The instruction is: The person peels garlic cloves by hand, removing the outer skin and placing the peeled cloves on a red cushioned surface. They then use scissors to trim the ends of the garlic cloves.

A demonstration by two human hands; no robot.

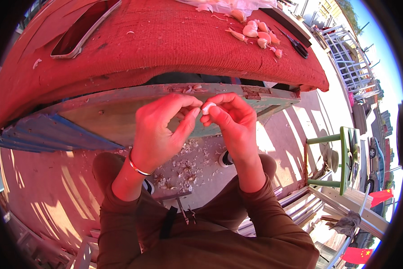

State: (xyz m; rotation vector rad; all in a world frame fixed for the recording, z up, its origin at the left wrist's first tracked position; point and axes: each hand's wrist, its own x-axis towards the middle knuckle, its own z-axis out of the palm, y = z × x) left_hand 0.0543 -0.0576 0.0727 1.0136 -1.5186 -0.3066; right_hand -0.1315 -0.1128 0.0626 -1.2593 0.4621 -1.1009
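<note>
Before the worktop's (174, 42) near edge: I hold both hands up, close together, above my lap.
Clove (208, 107): white, in my right fingers, just beside my left fingertips.
Right hand (235, 123): my thumb and forefinger are pinching the clove; the other fingers curl behind.
Left hand (163, 123): thumb and forefinger bend toward each other, their tips near the clove; I cannot tell whether they grip a shred of skin. I wear a bracelet (139, 168) on this wrist.
Pile (255, 33): more cloves, pinkish under the red light, on the worktop's far right side.
Bag (233, 4): clear plastic, at the far edge, just beside the pile.
Scissors (299, 48): dark, lying right of the pile.
Slab (85, 29): dark and flat with a pale rim, on the left of the worktop.
Peelings (186, 169): scattered on the floor (201, 195) between my legs.
Stool (343, 161): green, well off to my right.
</note>
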